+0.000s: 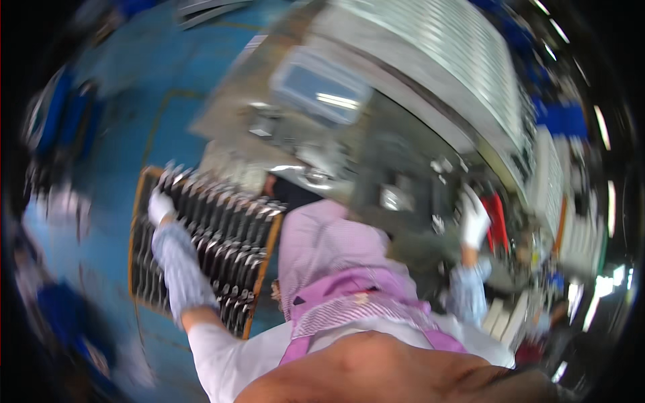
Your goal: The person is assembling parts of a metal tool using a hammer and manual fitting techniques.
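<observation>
My left hand [160,207], in a white glove, is at the upper left of a wooden-edged tray [277,232]. Rows of dark, slim pieces with shiny metal ends [222,208] fill that tray, and the hand touches or hovers over the leftmost ones. Blur hides its fingertips, so I cannot tell whether it grips one. Over the right side of the workbench, my right hand [474,221], also white-gloved, has its fingers stretched out, with nothing visible in it. Just right of it is a red object [496,221], perhaps a tool's handles. Small metal pieces [440,164] lie near its fingertips.
A translucent plastic bin [321,84] stands at the back of the workbench [376,161]. Behind it runs a long pale ribbed housing [430,54]. A clear plastic-wrapped bundle [396,198] sits mid-bench. Blue floor [121,127] with yellow lines extends to the left.
</observation>
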Demonstrator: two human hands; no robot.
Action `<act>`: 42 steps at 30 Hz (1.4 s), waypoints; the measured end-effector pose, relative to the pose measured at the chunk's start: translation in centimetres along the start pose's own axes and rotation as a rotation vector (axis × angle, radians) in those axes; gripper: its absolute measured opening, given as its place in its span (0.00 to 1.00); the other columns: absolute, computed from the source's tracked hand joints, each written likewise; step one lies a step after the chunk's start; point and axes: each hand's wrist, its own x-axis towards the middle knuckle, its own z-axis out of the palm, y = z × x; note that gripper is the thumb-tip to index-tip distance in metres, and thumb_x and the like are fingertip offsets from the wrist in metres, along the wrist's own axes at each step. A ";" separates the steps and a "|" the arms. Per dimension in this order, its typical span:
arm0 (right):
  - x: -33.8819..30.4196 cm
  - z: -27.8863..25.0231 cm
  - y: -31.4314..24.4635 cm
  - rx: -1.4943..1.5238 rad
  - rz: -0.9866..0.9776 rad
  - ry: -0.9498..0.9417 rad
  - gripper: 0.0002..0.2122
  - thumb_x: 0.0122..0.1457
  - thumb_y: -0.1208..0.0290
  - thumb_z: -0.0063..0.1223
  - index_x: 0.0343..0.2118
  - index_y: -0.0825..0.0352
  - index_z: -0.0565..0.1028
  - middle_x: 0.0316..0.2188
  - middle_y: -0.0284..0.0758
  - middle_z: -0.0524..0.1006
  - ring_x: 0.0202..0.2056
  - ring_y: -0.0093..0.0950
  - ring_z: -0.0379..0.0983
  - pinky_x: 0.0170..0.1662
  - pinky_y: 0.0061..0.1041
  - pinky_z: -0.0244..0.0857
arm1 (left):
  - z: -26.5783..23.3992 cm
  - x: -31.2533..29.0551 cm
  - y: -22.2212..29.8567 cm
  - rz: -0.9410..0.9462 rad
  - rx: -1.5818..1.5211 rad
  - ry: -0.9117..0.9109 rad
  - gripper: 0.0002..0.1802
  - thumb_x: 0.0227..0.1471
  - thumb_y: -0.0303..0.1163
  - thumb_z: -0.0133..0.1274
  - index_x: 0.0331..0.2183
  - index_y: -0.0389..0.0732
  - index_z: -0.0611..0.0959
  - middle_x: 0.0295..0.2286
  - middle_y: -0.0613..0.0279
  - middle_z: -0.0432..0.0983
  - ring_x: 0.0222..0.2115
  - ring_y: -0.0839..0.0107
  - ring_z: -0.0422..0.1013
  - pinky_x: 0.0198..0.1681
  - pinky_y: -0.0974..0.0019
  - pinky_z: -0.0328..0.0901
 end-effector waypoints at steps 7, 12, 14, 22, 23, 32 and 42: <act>0.3 2.9 8.3 -0.824 -0.150 -0.068 0.25 0.54 0.54 0.62 0.51 0.65 0.75 0.44 0.46 0.74 0.46 0.44 0.75 0.46 0.40 0.71 | 0.5 -23.2 14.5 0.494 -0.668 0.039 0.14 0.65 0.33 0.50 0.48 0.40 0.83 0.46 0.57 0.81 0.47 0.66 0.75 0.54 0.64 0.68; 1.2 2.0 9.1 -0.752 -0.236 -0.108 0.24 0.50 0.58 0.58 0.48 0.66 0.79 0.36 0.46 0.78 0.41 0.45 0.78 0.46 0.40 0.72 | 2.3 -39.4 24.5 0.509 -1.036 -0.245 0.11 0.61 0.25 0.54 0.45 0.34 0.83 0.39 0.56 0.82 0.40 0.69 0.78 0.47 0.67 0.72; 1.8 0.9 10.9 -0.370 -0.121 -0.116 0.20 0.52 0.63 0.54 0.47 0.67 0.80 0.33 0.47 0.78 0.40 0.43 0.78 0.47 0.38 0.72 | 3.0 -44.6 28.5 0.812 -0.904 -0.343 0.11 0.61 0.26 0.54 0.45 0.37 0.84 0.39 0.58 0.83 0.38 0.70 0.79 0.45 0.67 0.72; -9.8 -9.9 8.9 0.745 0.572 -0.743 0.16 0.60 0.69 0.57 0.49 0.67 0.71 0.18 0.30 0.71 0.11 0.16 0.60 0.14 0.18 0.50 | 9.4 -53.7 31.0 1.121 -0.459 -0.718 0.12 0.61 0.31 0.54 0.45 0.42 0.84 0.34 0.59 0.83 0.36 0.66 0.80 0.39 0.67 0.72; -10.8 -11.0 8.0 0.594 0.503 -0.640 0.15 0.59 0.70 0.59 0.48 0.68 0.72 0.19 0.29 0.72 0.12 0.16 0.60 0.15 0.18 0.52 | 10.1 -53.8 30.5 1.118 -0.453 -0.744 0.12 0.61 0.32 0.54 0.45 0.42 0.84 0.34 0.59 0.83 0.35 0.67 0.80 0.39 0.67 0.72; -20.3 -7.0 19.9 -0.228 0.409 -0.395 0.17 0.61 0.57 0.53 0.46 0.63 0.78 0.36 0.51 0.80 0.41 0.52 0.76 0.44 0.46 0.70 | 6.6 -57.8 36.9 1.550 -0.261 -0.304 0.22 0.48 0.28 0.59 0.48 0.50 0.80 0.48 0.60 0.77 0.46 0.58 0.75 0.47 0.57 0.70; -7.1 1.6 5.4 0.546 -0.418 -0.531 0.17 0.52 0.70 0.68 0.44 0.70 0.78 0.40 0.42 0.81 0.40 0.35 0.80 0.42 0.29 0.73 | 9.3 -51.2 32.8 1.241 -0.197 -0.590 0.12 0.54 0.31 0.59 0.41 0.43 0.82 0.35 0.60 0.82 0.33 0.57 0.78 0.37 0.56 0.72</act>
